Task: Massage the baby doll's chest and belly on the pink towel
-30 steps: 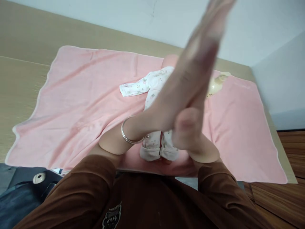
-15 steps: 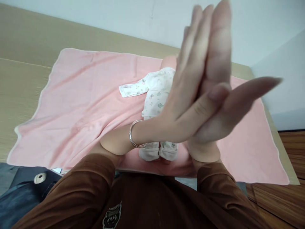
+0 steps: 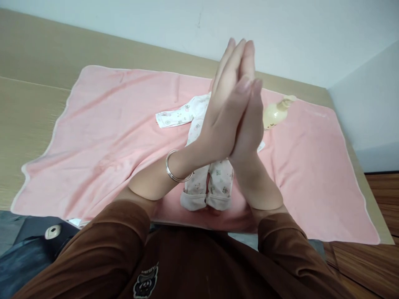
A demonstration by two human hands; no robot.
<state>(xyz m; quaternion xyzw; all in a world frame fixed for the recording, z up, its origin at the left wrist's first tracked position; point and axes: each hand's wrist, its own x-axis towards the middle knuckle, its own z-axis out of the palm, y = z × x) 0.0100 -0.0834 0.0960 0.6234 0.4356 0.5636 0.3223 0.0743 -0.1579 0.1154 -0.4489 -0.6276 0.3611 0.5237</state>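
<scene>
My left hand, with a silver bangle on its wrist, and my right hand are raised above the table, pressed flat palm to palm with fingers stretched upward. Neither holds anything. Beneath them a baby doll in a white printed sleepsuit lies on a pink towel, its covered feet pointing toward me. My hands hide most of the doll's body and head.
A pale yellow pump bottle lies on the towel to the right of my hands. The towel covers a beige tabletop against a white wall. A dark bag sits at lower left; wood floor shows at right.
My joined hands have drawn back from the camera and lowered. The right hand's fingers, splayed out sideways half a second ago, now lie flat against the left palm. The yellow bottle is uncovered.
</scene>
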